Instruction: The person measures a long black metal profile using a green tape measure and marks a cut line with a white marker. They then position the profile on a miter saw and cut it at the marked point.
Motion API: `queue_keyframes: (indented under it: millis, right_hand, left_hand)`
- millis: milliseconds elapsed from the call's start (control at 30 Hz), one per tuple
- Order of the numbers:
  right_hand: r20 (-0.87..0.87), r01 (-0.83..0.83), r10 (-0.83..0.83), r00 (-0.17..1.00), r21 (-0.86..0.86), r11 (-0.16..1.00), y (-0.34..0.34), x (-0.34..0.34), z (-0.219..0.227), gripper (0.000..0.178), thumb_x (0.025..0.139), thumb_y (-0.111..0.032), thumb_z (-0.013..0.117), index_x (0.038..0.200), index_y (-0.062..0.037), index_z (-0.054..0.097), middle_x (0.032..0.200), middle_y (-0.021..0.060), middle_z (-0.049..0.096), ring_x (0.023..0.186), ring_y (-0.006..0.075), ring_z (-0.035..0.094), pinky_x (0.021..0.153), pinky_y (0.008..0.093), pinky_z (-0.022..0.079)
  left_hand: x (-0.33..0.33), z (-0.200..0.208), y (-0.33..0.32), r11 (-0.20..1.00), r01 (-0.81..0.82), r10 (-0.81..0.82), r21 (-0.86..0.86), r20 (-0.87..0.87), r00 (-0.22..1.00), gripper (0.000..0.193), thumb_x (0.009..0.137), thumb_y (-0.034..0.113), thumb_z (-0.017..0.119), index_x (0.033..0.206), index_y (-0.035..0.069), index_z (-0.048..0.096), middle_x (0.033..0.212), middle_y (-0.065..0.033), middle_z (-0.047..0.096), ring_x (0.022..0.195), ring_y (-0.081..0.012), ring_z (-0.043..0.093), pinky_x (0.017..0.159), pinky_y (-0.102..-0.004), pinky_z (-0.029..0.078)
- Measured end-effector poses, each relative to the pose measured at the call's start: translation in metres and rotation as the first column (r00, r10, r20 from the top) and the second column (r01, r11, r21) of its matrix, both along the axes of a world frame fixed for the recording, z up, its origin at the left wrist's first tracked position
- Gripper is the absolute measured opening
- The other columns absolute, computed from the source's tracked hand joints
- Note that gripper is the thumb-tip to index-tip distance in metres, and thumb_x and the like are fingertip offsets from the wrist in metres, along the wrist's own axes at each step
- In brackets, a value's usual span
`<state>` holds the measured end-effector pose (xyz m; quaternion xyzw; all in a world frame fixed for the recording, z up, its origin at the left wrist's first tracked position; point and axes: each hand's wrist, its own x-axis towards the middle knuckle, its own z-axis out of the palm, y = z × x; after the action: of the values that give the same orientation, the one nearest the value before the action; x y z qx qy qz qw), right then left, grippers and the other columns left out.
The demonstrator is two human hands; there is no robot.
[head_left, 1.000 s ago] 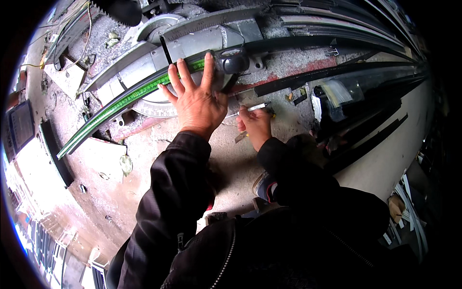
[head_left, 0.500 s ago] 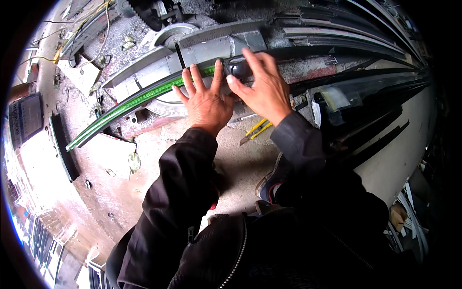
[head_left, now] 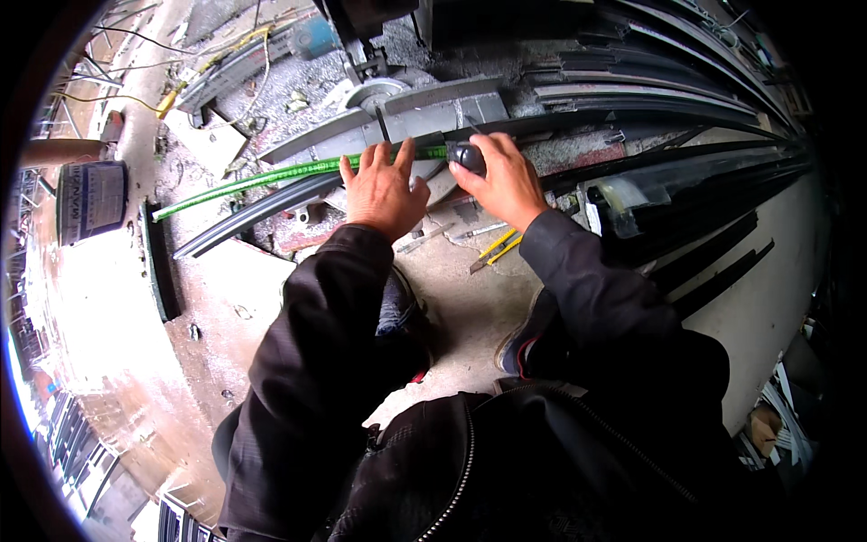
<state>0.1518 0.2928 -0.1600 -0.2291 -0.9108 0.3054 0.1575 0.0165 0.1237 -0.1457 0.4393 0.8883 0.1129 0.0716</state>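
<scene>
A green tape (head_left: 301, 170) runs across the saw base (head_left: 440, 116) and out past its left edge, beside a dark strip (head_left: 269, 209) — my left hand (head_left: 384, 188), fingers spread, rests over both. My half-curled right hand (head_left: 504, 181) grips the black case (head_left: 467, 159) near the base's right end; a yellow knife (head_left: 498, 244) lies on the floor — off the front edge.

My left hand (head_left: 384, 190), near 11 o'clock, fingers spread on green tape blade (head_left: 271, 177). Right hand (head_left: 501, 176), at 1, curled round black tape case (head_left: 467, 160). Blade runs out left, between 9 and 10; dark strip (head_left: 271, 204) just beside it. Grey saw bed (head_left: 424, 122) at 12. Yellow cutter (head_left: 498, 249) on ground, 2 o'clock.
</scene>
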Motion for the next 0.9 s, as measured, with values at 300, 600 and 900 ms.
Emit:
queue_keyframes:
  millis: [300, 600, 900]
  right_hand:
    - [0.041, -0.012, 0.017, 0.999, -0.128, 0.992, -0.059, 0.063, 0.000, 0.050, 0.090, -0.040, 0.078, 0.122, -0.0039, 0.063, 0.119, 0.0233, 0.062, 0.106, 0.0437, 0.066, 0.089, 0.0475, 0.056]
    - [0.420, -0.005, 0.091, 0.903, -0.200, 0.980, -0.100, 0.131, -0.042, 0.061, 0.087, -0.047, 0.077, 0.128, -0.0040, 0.064, 0.123, 0.0269, 0.062, 0.114, 0.0446, 0.063, 0.097, 0.0500, 0.053]
    - [0.331, -0.032, 0.118, 0.936, -0.256, 0.966, -0.115, 0.135, -0.059, 0.047, 0.085, -0.033, 0.081, 0.118, -0.0019, 0.068, 0.109, 0.0234, 0.071, 0.106, 0.0413, 0.068, 0.093, 0.0464, 0.054]
  left_hand:
    - [-0.064, 0.089, -0.099, 0.967, 0.195, -0.176, -0.161, 0.125, 0.976, 0.051, 0.098, 0.035, 0.065, 0.141, 0.009, 0.061, 0.123, -0.0208, 0.069, 0.114, -0.0400, 0.067, 0.098, -0.0472, 0.054]
    - [-0.073, 0.133, -0.238, 0.956, -0.250, 0.293, -0.156, 0.398, 0.870, 0.029, 0.101, 0.020, 0.063, 0.120, 0.000, 0.070, 0.068, -0.0098, 0.068, 0.058, -0.0159, 0.065, 0.057, -0.0335, 0.052]
    - [-0.012, -0.078, -0.365, 0.678, -0.734, 0.441, 0.041, 0.776, 0.451, 0.032, 0.100, 0.020, 0.067, 0.127, 0.002, 0.070, 0.094, -0.0089, 0.074, 0.082, -0.0158, 0.070, 0.070, -0.0309, 0.057]
